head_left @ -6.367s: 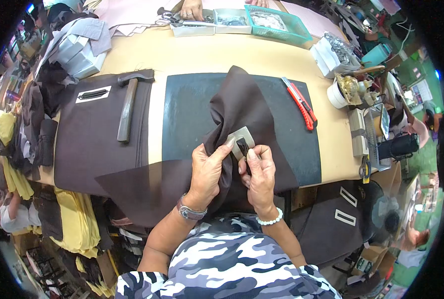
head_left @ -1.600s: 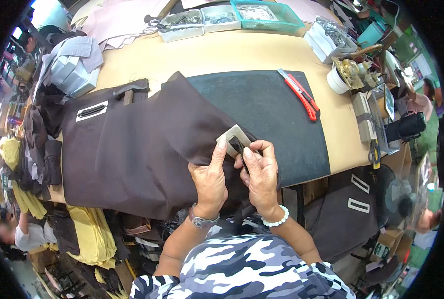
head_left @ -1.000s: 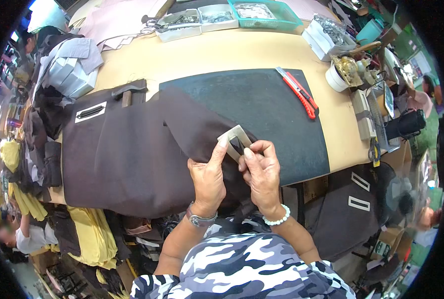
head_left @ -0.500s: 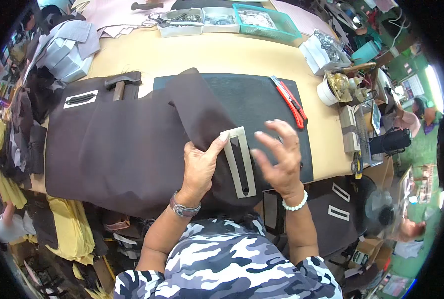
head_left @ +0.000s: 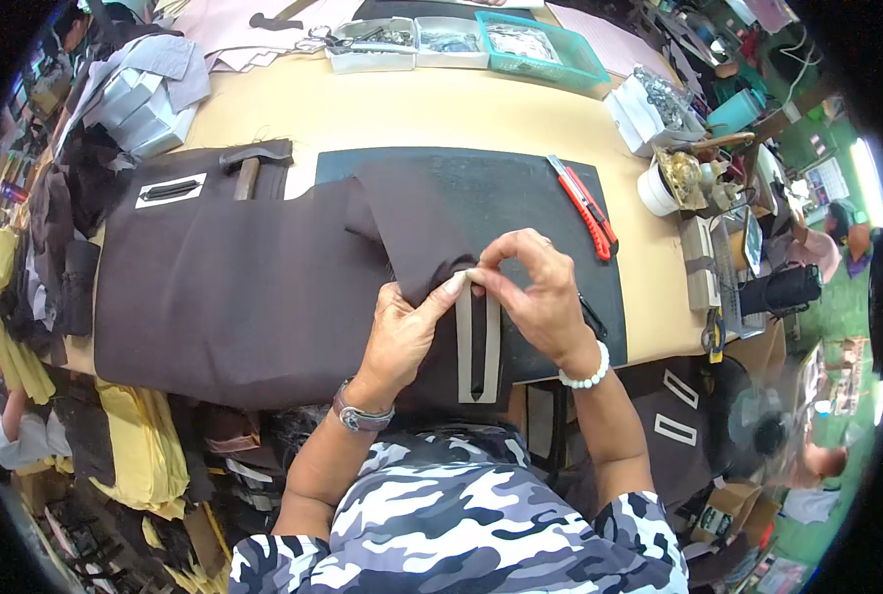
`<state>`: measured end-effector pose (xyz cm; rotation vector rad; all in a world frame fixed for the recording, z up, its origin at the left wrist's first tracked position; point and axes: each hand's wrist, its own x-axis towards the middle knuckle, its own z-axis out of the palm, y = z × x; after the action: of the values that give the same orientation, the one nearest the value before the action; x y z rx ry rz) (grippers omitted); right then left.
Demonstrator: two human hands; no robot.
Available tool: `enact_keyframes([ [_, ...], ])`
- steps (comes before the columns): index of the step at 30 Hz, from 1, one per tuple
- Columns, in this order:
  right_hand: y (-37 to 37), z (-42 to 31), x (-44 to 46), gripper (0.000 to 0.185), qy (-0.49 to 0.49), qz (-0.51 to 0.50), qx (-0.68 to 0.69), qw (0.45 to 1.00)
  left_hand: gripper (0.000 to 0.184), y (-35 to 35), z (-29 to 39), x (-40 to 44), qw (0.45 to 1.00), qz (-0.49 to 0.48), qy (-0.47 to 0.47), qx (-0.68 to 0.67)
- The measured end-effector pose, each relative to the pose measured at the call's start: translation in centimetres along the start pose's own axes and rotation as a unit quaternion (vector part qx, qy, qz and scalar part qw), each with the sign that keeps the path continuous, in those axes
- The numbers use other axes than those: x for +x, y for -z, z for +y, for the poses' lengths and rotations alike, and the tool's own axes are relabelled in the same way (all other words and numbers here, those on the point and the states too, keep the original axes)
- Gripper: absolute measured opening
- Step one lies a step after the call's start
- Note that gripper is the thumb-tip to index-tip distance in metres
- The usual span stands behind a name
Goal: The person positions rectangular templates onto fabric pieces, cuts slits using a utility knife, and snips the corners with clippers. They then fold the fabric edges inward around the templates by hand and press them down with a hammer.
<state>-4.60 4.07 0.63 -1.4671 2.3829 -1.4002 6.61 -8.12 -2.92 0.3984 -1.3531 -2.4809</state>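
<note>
A large dark brown fabric piece [head_left: 233,287] lies across the table, its right part folded over. My left hand [head_left: 405,332] grips that fabric, thumb on top at the upper end of a pale rectangular frame patch [head_left: 494,342] with a dark slit. Close against the left thumb, my right hand [head_left: 542,297] pinches the fabric at the same upper end; its fingertips cover the exact spot. The patch hangs toward my body at the table's front edge. A second pale patch [head_left: 170,190] is on the fabric's far left.
Under the fabric is a dark cutting mat [head_left: 550,257], with a red utility knife [head_left: 585,208] on it. A hammer [head_left: 248,176] rests at the back left. Trays of small parts [head_left: 545,49] line the far side. Scissors [head_left: 713,337] hang at the right edge.
My right hand has come in from the right, its spread fingers closing into a pinch beside my left thumb. The patch now hangs straighter, and the fabric fold has shifted.
</note>
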Motion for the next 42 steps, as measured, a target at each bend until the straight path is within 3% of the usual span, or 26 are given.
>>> enact_keyframes([
  [3, -1.4, -0.7, 0.7, 0.009, -0.242, -0.006, 0.225, 0.944, 0.019, 0.0, -0.4, -0.1, 1.0, 0.021, 0.004, 0.005],
  [4, -1.6, -0.8, 0.9, 0.007, -0.231, 0.012, 0.184, 0.955, 0.019, -0.2, -0.8, -0.2, 0.999, 0.032, -0.002, 0.009],
  [6, -2.0, 0.1, 0.7, 0.006, -0.06, 0.148, 0.013, 0.987, 0.019, -0.9, -0.7, -0.3, 0.998, 0.051, -0.03, 0.016],
  [7, -2.1, 0.4, 0.6, 0.006, 0.029, 0.211, -0.073, 0.974, 0.019, -0.9, -0.7, -0.1, 0.997, 0.062, -0.035, 0.008],
  [8, -2.0, -0.1, -0.1, 0.01, 0.019, 0.218, -0.067, 0.973, 0.019, -0.8, -0.7, 0.1, 0.997, 0.073, -0.039, -0.001],
  [11, -2.5, -3.5, -2.2, 0.019, -0.135, 0.145, 0.111, 0.974, 0.018, -0.7, -1.2, 0.6, 0.995, 0.087, -0.044, -0.017],
  [15, -3.4, -3.3, -4.7, 0.034, -0.153, 0.092, 0.053, 0.983, 0.016, -1.3, -1.3, 1.0, 0.985, 0.127, -0.047, -0.108],
  [18, -2.7, -3.5, -6.6, 0.038, -0.238, 0.054, 0.053, 0.968, 0.016, -0.9, -0.7, 1.1, 0.974, 0.173, -0.061, -0.135],
  [22, -3.0, -1.2, -8.3, 0.043, -0.178, 0.03, -0.003, 0.984, 0.016, 1.0, -1.8, 0.0, 0.975, 0.181, -0.055, -0.116],
  [23, -3.0, -0.8, -8.4, 0.043, -0.145, 0.022, -0.038, 0.988, 0.022, 1.5, -1.9, -0.6, 0.965, 0.236, -0.054, -0.101],
  [25, -2.8, 0.2, -8.3, 0.045, -0.074, 0.008, -0.103, 0.992, 0.03, 3.0, -1.3, -1.9, 0.961, 0.241, -0.113, -0.078],
  [27, -3.0, 0.9, -8.6, 0.046, -0.035, 0.013, -0.124, 0.992, 0.042, 3.9, -0.2, -2.6, 0.908, 0.287, -0.291, 0.094],
  [28, -3.2, 1.3, -8.7, 0.046, -0.01, 0.019, -0.14, 0.99, 0.041, 4.0, 1.1, -2.9, 0.863, 0.262, -0.337, 0.268],
  [30, -3.6, 1.7, -8.8, 0.046, 0.024, 0.036, -0.16, 0.986, 0.041, 3.7, 4.5, -3.0, 0.687, 0.184, -0.39, 0.585],
  [33, -4.0, 1.8, -9.0, 0.045, 0.043, 0.063, -0.17, 0.982, 0.034, 3.0, 4.3, 0.4, 0.721, -0.202, -0.292, 0.595],
  [36, -4.1, 1.7, -9.2, 0.045, 0.042, 0.075, -0.175, 0.981, 0.029, 2.9, 2.4, 4.6, 0.65, -0.388, -0.178, 0.629],
  [37, -4.2, 1.7, -9.2, 0.044, 0.04, 0.075, -0.175, 0.981, 0.021, 3.1, 1.9, 5.8, 0.65, -0.418, -0.213, 0.599],
  [39, -4.1, 1.8, -9.2, 0.043, 0.036, 0.073, -0.174, 0.981, 0.017, 3.2, 2.1, 7.1, 0.652, -0.463, -0.132, 0.586],
  [42, -4.1, 1.9, -9.2, 0.042, 0.044, 0.062, -0.179, 0.981, 0.014, 4.0, 2.0, 7.7, 0.685, -0.469, -0.126, 0.543],
])
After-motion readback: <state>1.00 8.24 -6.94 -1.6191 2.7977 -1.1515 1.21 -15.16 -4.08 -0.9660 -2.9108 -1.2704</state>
